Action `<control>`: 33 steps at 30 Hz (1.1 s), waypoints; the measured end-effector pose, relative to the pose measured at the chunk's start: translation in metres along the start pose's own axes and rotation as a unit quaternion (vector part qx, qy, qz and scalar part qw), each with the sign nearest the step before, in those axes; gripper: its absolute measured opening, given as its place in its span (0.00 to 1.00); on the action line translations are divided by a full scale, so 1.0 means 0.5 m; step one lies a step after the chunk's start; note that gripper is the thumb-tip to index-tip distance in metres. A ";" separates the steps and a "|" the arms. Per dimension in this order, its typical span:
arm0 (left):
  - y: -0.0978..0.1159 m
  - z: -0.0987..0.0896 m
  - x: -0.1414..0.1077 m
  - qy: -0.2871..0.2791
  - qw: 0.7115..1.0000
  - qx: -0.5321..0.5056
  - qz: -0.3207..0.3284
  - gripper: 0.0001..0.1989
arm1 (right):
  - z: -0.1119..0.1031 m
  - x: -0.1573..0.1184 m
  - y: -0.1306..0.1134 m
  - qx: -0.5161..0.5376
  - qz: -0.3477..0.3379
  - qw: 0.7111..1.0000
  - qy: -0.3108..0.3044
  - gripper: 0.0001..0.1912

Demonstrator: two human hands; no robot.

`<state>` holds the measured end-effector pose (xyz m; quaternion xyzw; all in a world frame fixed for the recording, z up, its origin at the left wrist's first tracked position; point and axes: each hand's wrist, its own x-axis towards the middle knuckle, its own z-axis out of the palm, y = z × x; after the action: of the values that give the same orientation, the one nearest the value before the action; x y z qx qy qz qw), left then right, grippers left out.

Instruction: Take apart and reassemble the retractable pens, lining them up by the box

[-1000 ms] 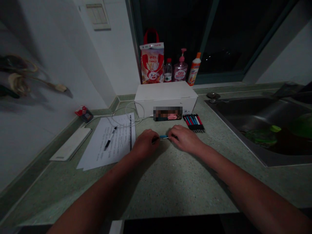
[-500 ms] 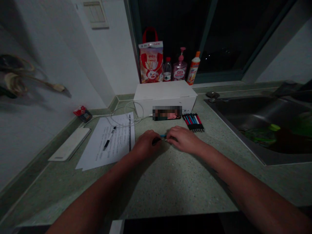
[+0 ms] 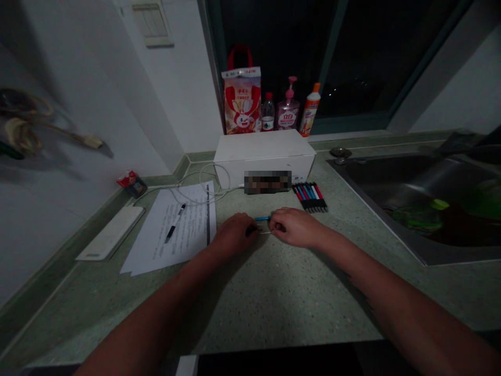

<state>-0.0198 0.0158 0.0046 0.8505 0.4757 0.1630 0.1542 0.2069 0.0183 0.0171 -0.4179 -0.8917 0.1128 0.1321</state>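
Note:
Over the counter, my left hand (image 3: pixel 236 231) and my right hand (image 3: pixel 295 227) face each other with fingers closed. A thin pale rod that looks like a pen refill (image 3: pixel 265 233) spans the gap, its right end in my right fingertips. The left end reaches my left fingertips; whatever else they pinch is hidden in shadow. Just behind the fingertips lies a blue pen barrel (image 3: pixel 262 219), and I cannot tell if either hand touches it. Right of it, several pens with red, blue and white barrels (image 3: pixel 310 197) lie side by side.
Printed sheets (image 3: pixel 183 224) with a black-and-white pen (image 3: pixel 176 223) lie left, beside a white flat slab (image 3: pixel 111 233). A white box (image 3: pixel 264 149) stands behind, a blurred-out phone-like object (image 3: pixel 267 183) leaning on it, with a white cable (image 3: pixel 225 194). The sink (image 3: pixel 376 214) is right.
My hands have drawn slightly apart, so more of the pale rod and the blue barrel shows between them. The view has shifted very slightly.

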 end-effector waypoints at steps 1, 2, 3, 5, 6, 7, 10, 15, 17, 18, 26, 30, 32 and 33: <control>0.001 -0.001 0.000 -0.001 1.000 0.003 0.002 0.06 | 0.001 0.000 0.000 -0.002 0.002 1.000 -0.001 0.04; 0.002 -0.002 0.000 0.000 1.000 0.003 0.001 0.06 | 0.001 0.001 0.001 -0.003 0.006 1.000 -0.004 0.03; 0.003 -0.005 0.000 0.004 1.000 0.000 -0.004 0.07 | 0.000 0.001 0.001 -0.003 0.011 1.000 -0.006 0.02; 0.003 -0.009 -0.001 0.019 0.999 -0.022 -0.021 0.06 | -0.001 0.001 0.001 0.003 0.023 1.000 0.003 0.01; 0.004 -0.011 -0.001 0.029 0.998 -0.047 -0.032 0.06 | -0.002 0.001 0.000 0.011 0.027 0.999 0.016 0.02; 0.004 -0.012 -0.002 0.039 0.995 -0.082 -0.044 0.07 | -0.003 0.000 -0.002 0.021 0.028 0.999 0.033 0.04; 0.007 -0.009 -0.002 0.047 0.973 -0.214 -0.070 0.13 | -0.002 0.000 -0.012 0.061 0.009 0.995 0.073 0.11; 0.016 0.004 -0.002 0.017 0.943 -0.323 -0.074 0.12 | 0.006 0.003 -0.025 0.079 -0.018 0.995 0.052 0.08; 0.017 0.004 -0.002 0.022 0.941 -0.330 -0.075 0.11 | 0.007 0.004 -0.024 0.078 -0.010 0.995 0.053 0.07; 0.017 0.003 -0.002 0.029 0.942 -0.326 -0.078 0.11 | 0.007 0.005 -0.022 0.079 -0.001 0.995 0.058 0.06; 0.018 -0.018 0.000 0.061 0.976 -0.185 -0.092 0.10 | 0.003 0.010 -0.005 0.103 0.082 0.986 0.103 0.12; 0.017 -0.019 -0.001 0.047 0.985 -0.157 -0.054 0.14 | 0.007 0.013 0.000 0.148 0.093 0.979 0.104 0.11; 0.014 -0.017 -0.001 0.040 0.986 -0.153 -0.052 0.16 | 0.010 0.014 0.003 0.169 0.091 0.975 0.111 0.10; 0.012 -0.016 0.000 0.038 0.986 -0.156 -0.053 0.16 | 0.012 0.014 0.004 0.179 0.088 0.973 0.117 0.09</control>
<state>-0.0186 0.0134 0.0144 0.7829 0.4945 0.2588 0.2750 0.2020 0.0246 0.0120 -0.4745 -0.7953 0.2319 0.2976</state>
